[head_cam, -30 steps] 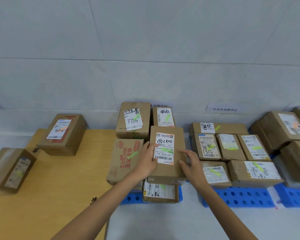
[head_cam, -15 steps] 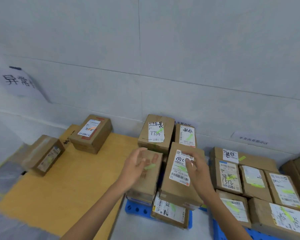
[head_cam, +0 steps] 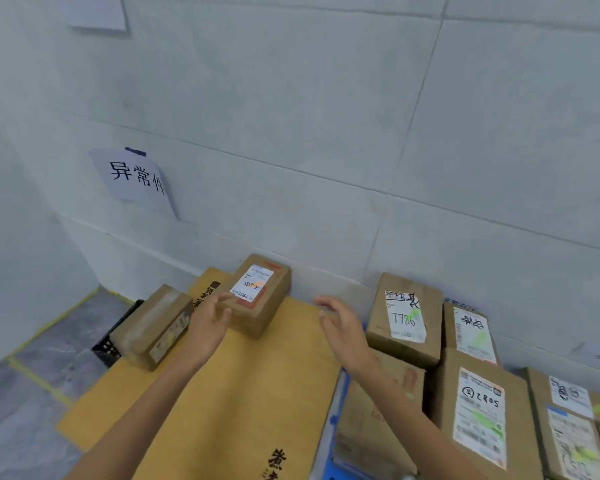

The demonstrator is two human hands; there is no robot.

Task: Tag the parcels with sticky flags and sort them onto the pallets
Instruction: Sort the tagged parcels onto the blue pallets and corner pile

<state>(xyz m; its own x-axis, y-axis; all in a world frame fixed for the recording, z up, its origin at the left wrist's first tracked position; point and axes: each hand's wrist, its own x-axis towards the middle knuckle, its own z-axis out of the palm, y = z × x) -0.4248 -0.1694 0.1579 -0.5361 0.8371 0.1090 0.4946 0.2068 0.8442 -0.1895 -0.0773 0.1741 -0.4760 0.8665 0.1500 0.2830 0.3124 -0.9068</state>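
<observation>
Hovering, left hand just beside parcel — right hand apart

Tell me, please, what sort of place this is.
Probably a parcel sorting corner of a warehouse or courier depot: labelled cardboard parcels stacked along the wall, a paper zone sign taped to it, and yellow tape marking the floor.

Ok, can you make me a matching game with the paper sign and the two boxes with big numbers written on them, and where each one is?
Things:
A. paper sign
B. box marked 7786
C. box marked 2805

Places:
1. at the front, nearest the camera
2. stuck on the wall
3. at the back, close to the wall

Pairs: A-2, B-3, C-1.
</observation>
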